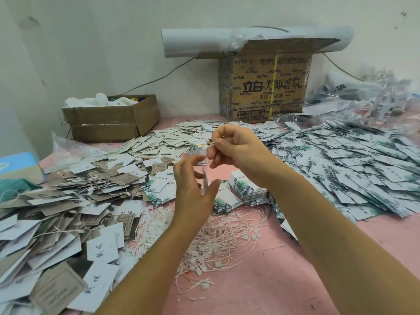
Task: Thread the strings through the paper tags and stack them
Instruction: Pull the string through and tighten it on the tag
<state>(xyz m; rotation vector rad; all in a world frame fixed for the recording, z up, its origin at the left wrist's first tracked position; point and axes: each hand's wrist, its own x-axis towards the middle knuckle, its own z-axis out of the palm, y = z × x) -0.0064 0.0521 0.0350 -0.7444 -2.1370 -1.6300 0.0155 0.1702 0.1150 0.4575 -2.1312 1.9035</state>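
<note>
A pink tabletop runs back to a pale wall, where a tall printed cardboard box stands with a roll of white paper lying across behind its raised flap and a thin grey cable trailing down the wall to its left. Further left sits a low open cardboard box with crumpled white plastic inside. A blue-and-white carton and some green cloth lie at the left edge, and crumpled clear bags are heaped at the far right.
</note>
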